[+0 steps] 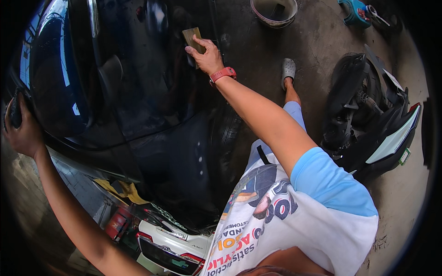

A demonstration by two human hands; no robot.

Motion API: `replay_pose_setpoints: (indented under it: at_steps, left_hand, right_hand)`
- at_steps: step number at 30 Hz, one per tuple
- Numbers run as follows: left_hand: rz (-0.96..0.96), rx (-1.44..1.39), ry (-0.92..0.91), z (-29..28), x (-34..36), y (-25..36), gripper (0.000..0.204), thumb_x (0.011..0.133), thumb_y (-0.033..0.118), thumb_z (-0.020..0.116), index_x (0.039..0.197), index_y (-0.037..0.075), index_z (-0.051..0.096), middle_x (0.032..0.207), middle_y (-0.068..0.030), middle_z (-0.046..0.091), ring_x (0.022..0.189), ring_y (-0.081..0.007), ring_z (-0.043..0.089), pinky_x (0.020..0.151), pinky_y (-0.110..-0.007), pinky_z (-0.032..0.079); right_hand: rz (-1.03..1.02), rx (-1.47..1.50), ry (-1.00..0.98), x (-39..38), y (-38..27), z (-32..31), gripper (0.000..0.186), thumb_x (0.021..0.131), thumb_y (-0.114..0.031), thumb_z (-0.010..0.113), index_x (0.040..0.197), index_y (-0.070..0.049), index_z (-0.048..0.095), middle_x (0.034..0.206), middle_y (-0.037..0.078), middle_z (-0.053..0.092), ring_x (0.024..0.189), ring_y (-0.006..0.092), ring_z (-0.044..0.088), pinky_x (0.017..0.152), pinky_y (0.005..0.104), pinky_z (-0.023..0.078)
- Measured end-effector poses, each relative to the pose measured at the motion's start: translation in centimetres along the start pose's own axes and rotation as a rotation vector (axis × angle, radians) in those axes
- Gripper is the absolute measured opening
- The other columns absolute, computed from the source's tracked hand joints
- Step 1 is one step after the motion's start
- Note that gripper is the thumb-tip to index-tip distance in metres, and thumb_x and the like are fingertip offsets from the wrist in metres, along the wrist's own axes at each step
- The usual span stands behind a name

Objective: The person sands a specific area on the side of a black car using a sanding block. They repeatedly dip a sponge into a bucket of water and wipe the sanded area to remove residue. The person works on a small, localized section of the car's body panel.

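In my right hand (206, 56) is a flat, yellowish-brown rectangular block (192, 34), held between thumb and fingers against the side of a dark, glossy car (156, 99). A red watch (224, 75) is strapped to that wrist. At the far left, my left hand (26, 131) is closed round a dark, rounded thing (15, 112) beside the car's glass; its kind is too dark to make out. Reflections show on the car's window (55, 73), and a door mirror (111, 71) stands out from the body.
A bucket (274, 20) and a teal container (353, 13) stand on the floor to the far right. A partly stripped motorcycle (363, 106) is at the right. Near the lower left are a yellow cloth (124, 191), a red object (119, 223) and a white car (172, 246).
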State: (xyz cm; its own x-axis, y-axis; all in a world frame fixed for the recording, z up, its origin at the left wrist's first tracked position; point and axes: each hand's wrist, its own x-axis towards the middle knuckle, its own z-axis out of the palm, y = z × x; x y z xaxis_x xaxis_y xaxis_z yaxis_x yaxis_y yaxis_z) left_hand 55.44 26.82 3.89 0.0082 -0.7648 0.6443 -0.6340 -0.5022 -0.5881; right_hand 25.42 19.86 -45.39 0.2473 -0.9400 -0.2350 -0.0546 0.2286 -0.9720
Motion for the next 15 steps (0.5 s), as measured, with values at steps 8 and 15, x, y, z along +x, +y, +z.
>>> replay_pose_setpoints:
  at_steps: [8,15]
  left_hand:
    - [-0.078,-0.202,-0.025,0.3,-0.1,1.5,0.04,0.089,0.054,0.085,0.116,0.025,0.084,0.122,-0.0057,0.076,0.121,-0.0265,0.07,0.105,-0.041,0.053]
    - [-0.024,-0.188,0.052,-0.2,0.7,1.1,0.035,0.09,0.046,0.087,0.115,0.022,0.084,0.121,-0.0072,0.075,0.117,-0.0274,0.071,0.103,-0.04,0.053]
  right_hand:
    - [-0.167,0.0,0.057,-7.2,-1.8,-0.4,0.042,0.097,-0.024,0.078,0.138,-0.014,0.074,0.14,0.015,0.068,0.134,0.0332,0.063,0.114,0.0412,0.049]
    - [0.211,-0.082,-0.014,0.0,-2.2,-0.9,0.043,0.094,-0.021,0.078,0.135,-0.01,0.074,0.141,0.015,0.07,0.128,0.0351,0.068,0.112,0.0408,0.052]
